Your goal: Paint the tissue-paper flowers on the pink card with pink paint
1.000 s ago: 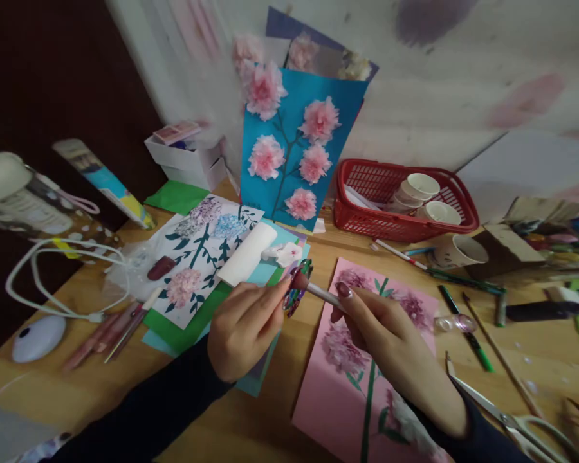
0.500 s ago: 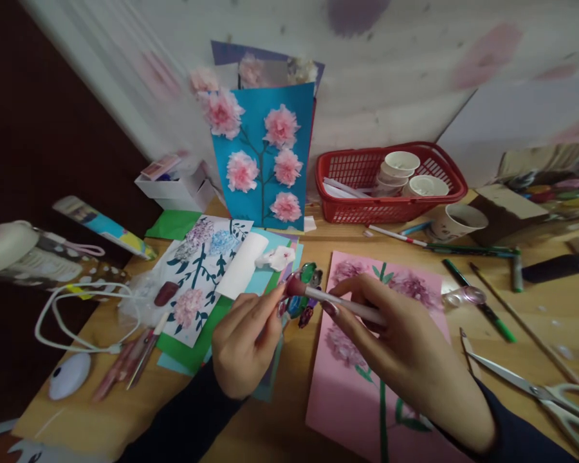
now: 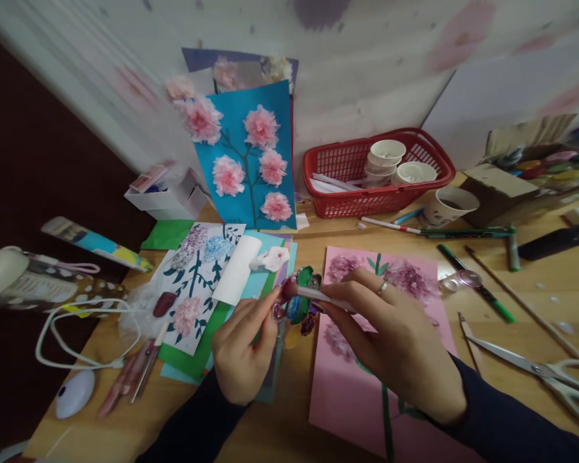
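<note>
A person in dark sleeves works with two bare hands over a pale wooden tabletop (image 3: 289, 427). The left hand (image 3: 244, 350) has its thumb and index finger drawn close together, pinching the left edge of a glossy cluster of small green, blue and purple lumps (image 3: 299, 305) — the exact contact is partly hidden. The right hand (image 3: 398, 344), wearing a ring, pinches a slim pale stick with a rounded mauve end (image 3: 313, 294) between thumb and fingers; that end lies at the left fingertips, in front of the cluster. Both things are held up between the hands, just left of a pink paper sheet with purple ruffled flowers (image 3: 338, 402), partly covered by the right hand. To the left lie a white roll (image 3: 238, 273) and a white sheet of painted flowers (image 3: 195, 276). On the far side, a blue card with pink tissue blooms (image 3: 229, 109) stands left of a red plastic basket (image 3: 338, 206) holding white paper cups (image 3: 387, 153). Silver scissors with pale handles (image 3: 538, 371) lie at near right.
</note>
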Demonstrator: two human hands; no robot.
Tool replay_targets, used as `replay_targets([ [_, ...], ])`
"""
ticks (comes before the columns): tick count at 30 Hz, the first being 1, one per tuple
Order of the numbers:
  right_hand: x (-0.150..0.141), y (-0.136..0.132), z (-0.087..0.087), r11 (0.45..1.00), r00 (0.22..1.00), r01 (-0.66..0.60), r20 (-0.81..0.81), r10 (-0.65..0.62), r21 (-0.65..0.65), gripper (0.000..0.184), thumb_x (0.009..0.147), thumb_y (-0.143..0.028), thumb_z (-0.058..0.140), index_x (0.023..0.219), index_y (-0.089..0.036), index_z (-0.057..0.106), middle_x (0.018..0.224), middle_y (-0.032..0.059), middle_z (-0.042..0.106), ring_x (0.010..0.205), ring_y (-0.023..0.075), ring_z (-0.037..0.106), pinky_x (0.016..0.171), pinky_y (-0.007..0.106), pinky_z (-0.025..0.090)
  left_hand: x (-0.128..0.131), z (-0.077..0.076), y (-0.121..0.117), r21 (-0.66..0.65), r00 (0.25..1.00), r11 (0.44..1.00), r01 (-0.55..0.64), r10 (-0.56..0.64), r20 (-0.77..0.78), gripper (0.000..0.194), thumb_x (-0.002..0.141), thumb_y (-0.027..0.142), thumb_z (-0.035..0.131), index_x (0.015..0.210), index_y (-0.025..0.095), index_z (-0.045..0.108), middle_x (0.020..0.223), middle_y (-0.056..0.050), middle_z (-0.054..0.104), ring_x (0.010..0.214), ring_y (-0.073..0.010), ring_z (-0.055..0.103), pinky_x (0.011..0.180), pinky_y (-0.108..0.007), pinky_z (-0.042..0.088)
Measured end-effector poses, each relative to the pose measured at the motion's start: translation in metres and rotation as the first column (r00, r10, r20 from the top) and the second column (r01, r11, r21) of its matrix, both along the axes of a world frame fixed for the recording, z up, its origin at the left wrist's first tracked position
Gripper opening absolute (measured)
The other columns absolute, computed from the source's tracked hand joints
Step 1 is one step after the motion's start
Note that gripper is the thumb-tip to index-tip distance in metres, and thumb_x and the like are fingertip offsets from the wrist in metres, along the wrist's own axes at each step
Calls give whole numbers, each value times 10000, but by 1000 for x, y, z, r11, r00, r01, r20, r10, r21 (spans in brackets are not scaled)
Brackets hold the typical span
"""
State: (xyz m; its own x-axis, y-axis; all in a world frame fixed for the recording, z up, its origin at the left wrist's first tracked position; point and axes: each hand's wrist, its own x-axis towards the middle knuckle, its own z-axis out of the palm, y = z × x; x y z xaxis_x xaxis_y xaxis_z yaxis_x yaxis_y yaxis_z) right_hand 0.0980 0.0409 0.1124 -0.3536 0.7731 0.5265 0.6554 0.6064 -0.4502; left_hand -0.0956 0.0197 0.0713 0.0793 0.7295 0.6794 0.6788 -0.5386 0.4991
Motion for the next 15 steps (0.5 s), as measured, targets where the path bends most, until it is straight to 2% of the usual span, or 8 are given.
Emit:
replay_targets([
  [6, 3, 2, -4, 997, 999, -38, 6, 38, 62, 145, 921, -145, 479, 931, -152, 623, 780, 52, 572, 674, 136, 550, 588, 252, 455, 2, 3, 0, -76, 1000, 997, -9, 8, -18, 389, 879, 44, 500, 1201, 223, 626, 1008, -50, 727, 804, -138, 680, 752, -250, 566],
  [9, 5, 2, -7, 992, 999, -51, 10, 50, 116, 133, 910, -122, 491, 906, -147, 621, 790, 51, 570, 702, 140, 545, 616, 261, 455, 2, 2, 0, -61, 1000, 998, 0, -1, -8, 406, 866, 31, 518, 1205, 227, 625, 1014, -41, 726, 811, -132, 681, 746, -237, 563],
  [12, 7, 3, -11, 980, 995, -101, 30, 97, 169, 171, 913, -98, 461, 933, -149, 623, 807, 51, 574, 709, 134, 538, 638, 264, 459, 0, 2, 0, -43, 1000, 999, -13, 13, 2, 376, 866, 51, 528, 1182, 220, 642, 1011, -40, 732, 818, -137, 688, 749, -238, 563],
  [15, 8, 2, -10, 970, 992, -124, 56, 114, 209, 223, 905, -70, 444, 969, -175, 631, 832, 51, 597, 698, 130, 542, 648, 275, 463, -3, 1, 1, -92, 998, 994, -54, 57, 23, 313, 872, 98, 538, 1129, 214, 673, 961, -31, 747, 753, -138, 705, 705, -228, 571],
])
